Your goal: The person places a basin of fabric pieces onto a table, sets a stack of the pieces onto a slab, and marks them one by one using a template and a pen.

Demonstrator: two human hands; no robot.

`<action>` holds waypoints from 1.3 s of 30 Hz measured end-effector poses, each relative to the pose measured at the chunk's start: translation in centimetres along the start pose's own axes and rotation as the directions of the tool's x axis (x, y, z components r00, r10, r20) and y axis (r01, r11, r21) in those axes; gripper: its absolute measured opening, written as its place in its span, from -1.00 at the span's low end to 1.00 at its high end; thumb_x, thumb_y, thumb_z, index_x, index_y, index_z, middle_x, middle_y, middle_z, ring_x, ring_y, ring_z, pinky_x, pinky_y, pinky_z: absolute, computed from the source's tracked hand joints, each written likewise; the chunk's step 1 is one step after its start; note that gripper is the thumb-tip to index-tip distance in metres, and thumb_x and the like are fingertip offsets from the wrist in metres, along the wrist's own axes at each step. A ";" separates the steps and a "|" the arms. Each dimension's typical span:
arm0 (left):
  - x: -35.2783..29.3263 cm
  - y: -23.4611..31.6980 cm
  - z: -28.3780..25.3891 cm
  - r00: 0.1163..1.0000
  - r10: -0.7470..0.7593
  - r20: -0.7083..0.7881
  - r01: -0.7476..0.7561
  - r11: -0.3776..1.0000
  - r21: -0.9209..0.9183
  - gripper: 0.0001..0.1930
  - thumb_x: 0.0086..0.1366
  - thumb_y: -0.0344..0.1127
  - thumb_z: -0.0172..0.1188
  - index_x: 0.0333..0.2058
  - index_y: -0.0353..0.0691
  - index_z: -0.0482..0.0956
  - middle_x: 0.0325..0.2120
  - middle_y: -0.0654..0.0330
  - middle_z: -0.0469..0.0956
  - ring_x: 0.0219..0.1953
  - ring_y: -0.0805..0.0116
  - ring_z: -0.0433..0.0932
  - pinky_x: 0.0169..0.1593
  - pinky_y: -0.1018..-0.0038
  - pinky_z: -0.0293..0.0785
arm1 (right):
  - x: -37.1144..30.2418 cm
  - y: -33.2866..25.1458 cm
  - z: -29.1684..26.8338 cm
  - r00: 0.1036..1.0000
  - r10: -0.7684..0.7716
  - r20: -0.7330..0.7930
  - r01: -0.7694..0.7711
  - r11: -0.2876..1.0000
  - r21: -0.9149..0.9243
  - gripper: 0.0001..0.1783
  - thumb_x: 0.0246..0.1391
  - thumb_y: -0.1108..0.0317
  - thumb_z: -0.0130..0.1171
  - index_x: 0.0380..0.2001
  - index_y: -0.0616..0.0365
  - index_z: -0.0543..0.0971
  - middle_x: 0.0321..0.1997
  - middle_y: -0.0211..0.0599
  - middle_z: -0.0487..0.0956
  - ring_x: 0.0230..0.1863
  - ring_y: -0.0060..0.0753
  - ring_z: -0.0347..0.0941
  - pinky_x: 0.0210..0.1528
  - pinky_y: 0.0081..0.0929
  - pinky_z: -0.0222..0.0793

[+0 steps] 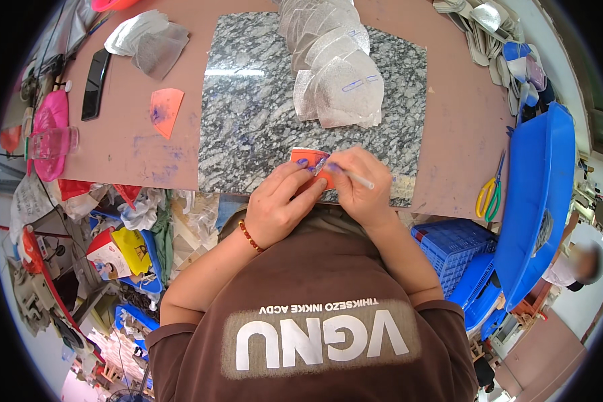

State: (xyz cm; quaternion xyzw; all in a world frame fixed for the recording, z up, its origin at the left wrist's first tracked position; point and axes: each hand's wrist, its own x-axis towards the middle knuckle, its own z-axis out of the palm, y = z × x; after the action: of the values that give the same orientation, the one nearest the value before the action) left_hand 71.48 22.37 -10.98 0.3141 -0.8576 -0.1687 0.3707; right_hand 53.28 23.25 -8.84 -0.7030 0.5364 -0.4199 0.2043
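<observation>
1. Spreading beneath the left hand (278,201) and right hand (367,201), a brown table (462,134) carries the work.
2. A speckled gray slab (248,114) lies on it, directly under both hands.
3. A long blue tub (529,174) stands well to the right hand's right.
4. Silvery sheets (345,104), overlapping in a pile, lie just ahead of the hands, blue marks on the top one.
5. A black phone (96,85) rests far ahead and left of the left hand.
6. Scissors with yellow and green handles (496,179) lie right of the right hand.
7. An orange piece (305,155) sits on the slab, pinned by the left hand's purple-stained fingers.
8. A pale, slim pen-like tool (360,179) is gripped in the right hand, angled toward that piece.
</observation>
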 end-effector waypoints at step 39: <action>-0.1 0.4 -1.5 0.994 -0.079 0.072 0.085 0.992 -0.094 -0.60 0.01 -0.52 0.36 -0.10 -0.25 0.63 -0.17 0.05 0.53 -0.08 0.00 0.54 0.00 0.19 0.52 | 7.3 0.2 -6.1 0.947 0.265 -0.180 -0.237 0.958 0.163 -0.64 -0.03 0.54 0.29 -0.12 0.23 0.48 -0.23 -0.24 0.50 -0.44 -0.49 0.40 -0.37 -0.57 0.35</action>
State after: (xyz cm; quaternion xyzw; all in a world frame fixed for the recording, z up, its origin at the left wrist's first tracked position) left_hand 72.44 22.63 -9.80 0.3248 -0.8470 -0.2357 0.3487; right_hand 48.77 17.44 -2.83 -0.5672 0.6088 -0.4952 0.2496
